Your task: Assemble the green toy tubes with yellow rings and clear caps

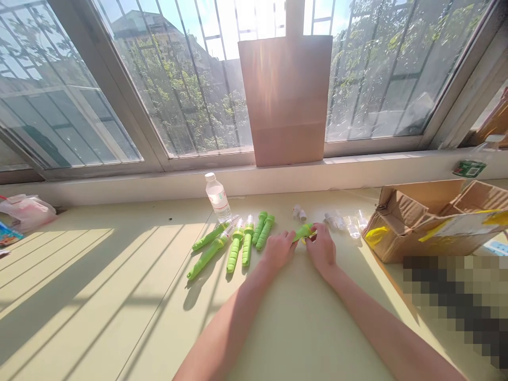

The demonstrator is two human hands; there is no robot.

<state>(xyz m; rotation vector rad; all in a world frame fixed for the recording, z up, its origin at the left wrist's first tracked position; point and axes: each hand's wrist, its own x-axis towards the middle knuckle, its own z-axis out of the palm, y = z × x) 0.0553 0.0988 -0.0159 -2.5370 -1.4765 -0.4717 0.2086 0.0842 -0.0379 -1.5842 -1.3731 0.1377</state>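
Note:
A green ribbed tube (pixel 303 232) lies between my two hands, tilted up to the right. My left hand (pixel 280 248) is closed round its lower left end. The fingers of my right hand (pixel 320 247) close on its upper right end, where a bit of yellow shows. To the left, several green tubes (pixel 235 251) lie on the table, some with clear tops and two without. Small clear pieces (pixel 299 212) rest just beyond my hands. More clear plastic caps (pixel 352 226) lie to the right, beside the box.
A water bottle (pixel 218 197) stands behind the green tubes. An open cardboard box (pixel 424 227) with yellow tape is at the right. A pink plastic bag (pixel 32 211) lies far left. A cardboard sheet (pixel 289 100) leans on the window; another bottle (pixel 478 157) is behind the box.

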